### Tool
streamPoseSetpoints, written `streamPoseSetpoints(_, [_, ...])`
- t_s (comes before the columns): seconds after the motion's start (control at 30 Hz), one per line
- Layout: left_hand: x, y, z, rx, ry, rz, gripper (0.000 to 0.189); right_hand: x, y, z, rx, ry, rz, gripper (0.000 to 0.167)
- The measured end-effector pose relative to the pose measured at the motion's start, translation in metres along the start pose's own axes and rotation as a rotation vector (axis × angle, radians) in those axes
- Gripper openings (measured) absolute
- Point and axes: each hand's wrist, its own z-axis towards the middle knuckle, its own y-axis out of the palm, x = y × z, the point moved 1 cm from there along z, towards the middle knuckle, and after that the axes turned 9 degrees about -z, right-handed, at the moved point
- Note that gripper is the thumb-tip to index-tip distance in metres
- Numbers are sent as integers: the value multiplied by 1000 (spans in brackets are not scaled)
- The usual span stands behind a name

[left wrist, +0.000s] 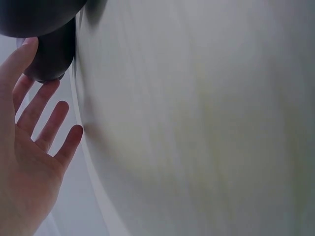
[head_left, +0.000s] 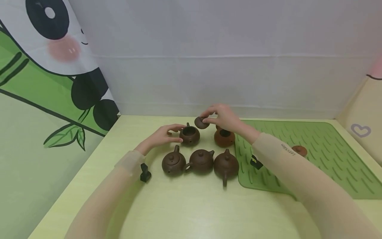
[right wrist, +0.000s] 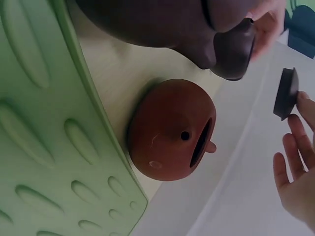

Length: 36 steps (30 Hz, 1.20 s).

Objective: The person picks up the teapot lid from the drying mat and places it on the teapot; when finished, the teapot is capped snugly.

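Observation:
An uncovered dark brown teapot [head_left: 190,141] stands in the back row, its round mouth facing up. My left hand [head_left: 165,135] holds it at its left side, thumb on the near side and index finger on the far side; the other fingers spread out in the left wrist view. Above and to the right of that mouth, my right hand [head_left: 222,117] pinches a dark brown teapot lid [right wrist: 286,93] between thumb and fingers, the lid tilted in the air. Below the right hand stands a reddish-brown teapot [right wrist: 172,130], also uncovered.
Three lidded dark teapots form the front row: left [head_left: 173,164], middle [head_left: 201,164] and right [head_left: 226,165]. A green ridged mat [head_left: 328,139] covers the table's right side, with a reddish-brown lid [head_left: 299,151] on it. A white backdrop [head_left: 223,76] rises behind the table.

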Motion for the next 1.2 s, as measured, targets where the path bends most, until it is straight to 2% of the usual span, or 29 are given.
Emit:
streamPoseSetpoints(0.13, [0, 0, 0, -4, -2, -5, 61, -3, 5, 10, -1, 8, 27, 23])
streamPoseSetpoints(0.37, [0, -1, 0, 0, -16, 7, 60, -8, 24, 23, 65, -79, -2, 23])
streamPoseSetpoints(0.47, [1, 0, -1, 5, -27, 6, 60, -8, 32, 26, 65, -90, 6, 23])
streamPoseSetpoints(1.2, [7, 2, -2, 4, -35, -5, 60, -11, 46, 28, -63, -64, 54, 20])
